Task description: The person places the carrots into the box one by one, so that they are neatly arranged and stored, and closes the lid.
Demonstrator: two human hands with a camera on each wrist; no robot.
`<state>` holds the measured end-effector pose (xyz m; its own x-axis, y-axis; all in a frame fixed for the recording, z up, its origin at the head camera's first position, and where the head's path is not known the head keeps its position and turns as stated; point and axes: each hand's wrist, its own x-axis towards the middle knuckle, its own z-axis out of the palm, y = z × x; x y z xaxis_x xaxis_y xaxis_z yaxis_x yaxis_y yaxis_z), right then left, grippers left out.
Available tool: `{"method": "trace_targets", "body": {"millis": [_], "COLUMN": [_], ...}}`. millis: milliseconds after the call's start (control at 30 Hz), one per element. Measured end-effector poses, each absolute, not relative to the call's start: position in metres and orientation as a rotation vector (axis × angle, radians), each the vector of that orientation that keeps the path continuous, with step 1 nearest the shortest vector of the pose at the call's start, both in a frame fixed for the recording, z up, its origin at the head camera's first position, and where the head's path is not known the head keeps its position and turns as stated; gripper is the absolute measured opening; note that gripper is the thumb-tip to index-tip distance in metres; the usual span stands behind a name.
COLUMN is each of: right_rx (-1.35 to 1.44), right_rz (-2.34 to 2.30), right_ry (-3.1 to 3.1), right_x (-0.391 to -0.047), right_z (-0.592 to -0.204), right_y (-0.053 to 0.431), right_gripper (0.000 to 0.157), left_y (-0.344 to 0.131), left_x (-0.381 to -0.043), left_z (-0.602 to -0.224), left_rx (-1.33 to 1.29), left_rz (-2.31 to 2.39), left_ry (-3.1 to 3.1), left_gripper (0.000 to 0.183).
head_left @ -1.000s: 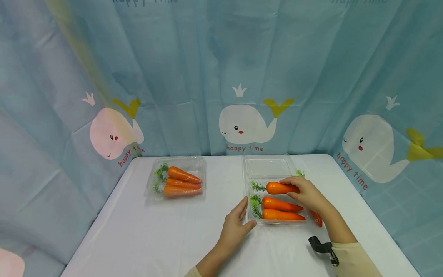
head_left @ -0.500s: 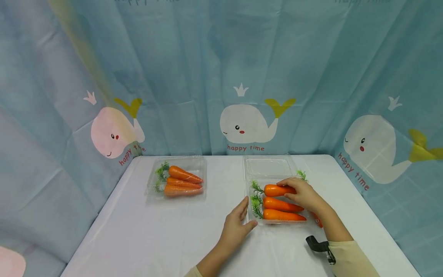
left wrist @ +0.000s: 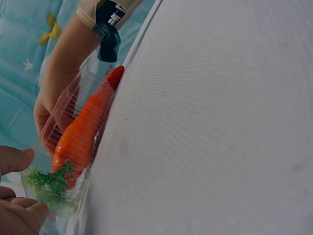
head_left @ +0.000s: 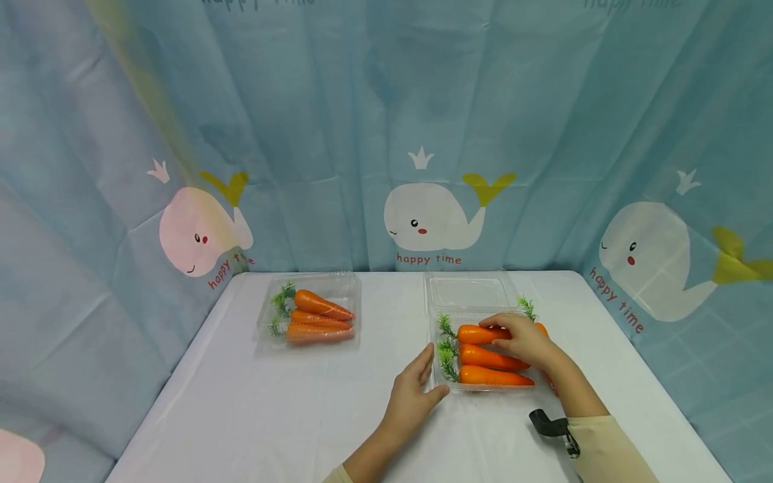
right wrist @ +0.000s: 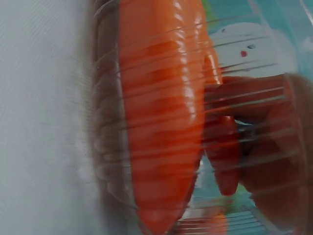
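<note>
A clear hinged plastic box lies with its lid folded back. Inside it are a middle carrot and a front carrot, leafy tops to the left. My right hand pinches a third carrot from above at the back of the box, its tip hidden under the fingers. My left hand touches the box's left side and front corner with fingers extended. Through the clear wall, the left wrist view shows the front carrot, and in the right wrist view that carrot appears large.
Just right of the box lies another carrot, partly behind my right arm. At the back left stands a closed clear box with several carrots in it. A white cloth covers the table, and a blue whale-print curtain surrounds it.
My right hand has moved slightly left and toward me, bringing its carrot down close beside the middle one. The loose carrot on the right shows more now. My left hand stays put.
</note>
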<state>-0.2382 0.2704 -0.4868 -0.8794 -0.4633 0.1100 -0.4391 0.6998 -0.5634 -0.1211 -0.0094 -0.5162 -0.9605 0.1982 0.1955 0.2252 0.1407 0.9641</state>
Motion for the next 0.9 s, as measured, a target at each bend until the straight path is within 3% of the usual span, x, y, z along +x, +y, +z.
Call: {"method": "trace_targets", "body": {"millis": [900], "right_rx": [-0.738], "right_rz": [-0.797], "right_ry": [2.794], "right_x": [-0.2422], "right_z": [-0.4869], "right_y": [0.2627], "right_gripper": [0.037], "left_y": [-0.0096], "left_x": [-0.1202], "left_z": [-0.5163], "left_rx": [-0.450], "left_rz": [-2.016], "left_ry": [-2.326], "left_gripper": [0.081]}}
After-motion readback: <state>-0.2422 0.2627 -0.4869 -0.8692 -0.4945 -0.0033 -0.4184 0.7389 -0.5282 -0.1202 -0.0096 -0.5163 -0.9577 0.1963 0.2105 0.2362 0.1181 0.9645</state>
